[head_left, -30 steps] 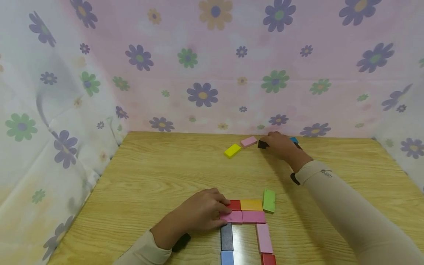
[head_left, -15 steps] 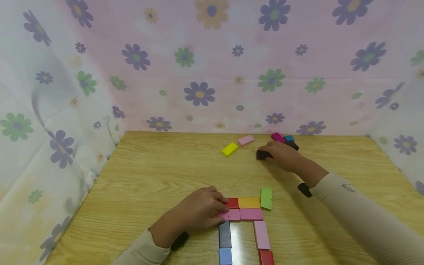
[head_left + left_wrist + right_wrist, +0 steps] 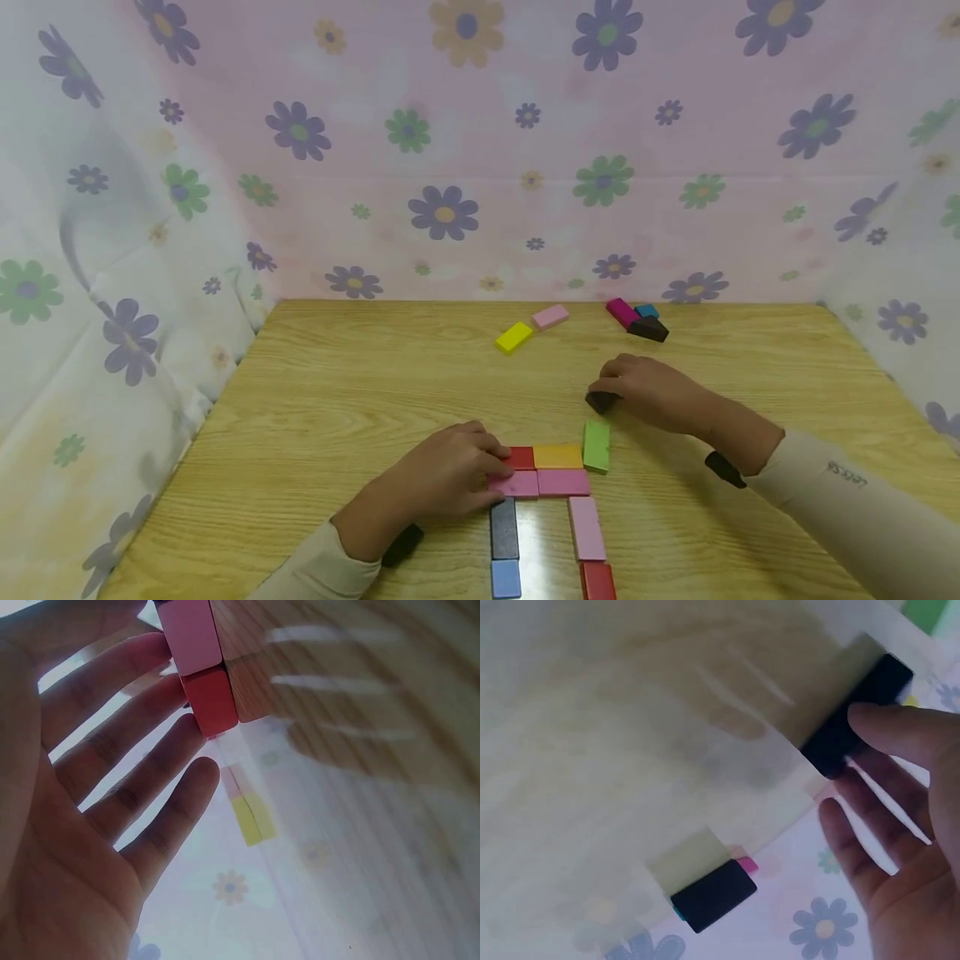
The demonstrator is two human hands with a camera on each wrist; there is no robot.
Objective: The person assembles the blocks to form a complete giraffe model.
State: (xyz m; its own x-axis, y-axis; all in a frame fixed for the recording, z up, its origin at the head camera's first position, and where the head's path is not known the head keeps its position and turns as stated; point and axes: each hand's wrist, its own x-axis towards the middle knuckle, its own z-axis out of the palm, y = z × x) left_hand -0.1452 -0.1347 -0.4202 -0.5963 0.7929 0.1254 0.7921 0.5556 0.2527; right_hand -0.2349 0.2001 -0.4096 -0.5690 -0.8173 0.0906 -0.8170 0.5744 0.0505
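Note:
My right hand (image 3: 660, 396) pinches a black block (image 3: 832, 742) between thumb and fingers, just behind a light green block (image 3: 597, 446). My left hand (image 3: 450, 475) has its fingers spread and fairly straight, their tips against the left ends of a red block (image 3: 213, 705) and a pink block (image 3: 191, 637). Those two sit in rows with an orange block (image 3: 558, 456) and a second pink block (image 3: 564, 482). From this front run two columns: a dark grey block (image 3: 504, 529) above a light blue one on the left, and a pale pink block (image 3: 587, 529) above a red one on the right.
Near the table's back edge lie a yellow block (image 3: 513, 337) and a pale pink block (image 3: 551, 317). To their right, a magenta block (image 3: 622, 313), a blue block (image 3: 647, 311) and another black block (image 3: 648, 329) cluster together. A flowered cloth (image 3: 450, 125) stands behind the table (image 3: 360, 375).
My right hand has drawn the black block from the back cluster toward me, close to the light green block. My left hand stays at the rows. The head view has shifted slightly.

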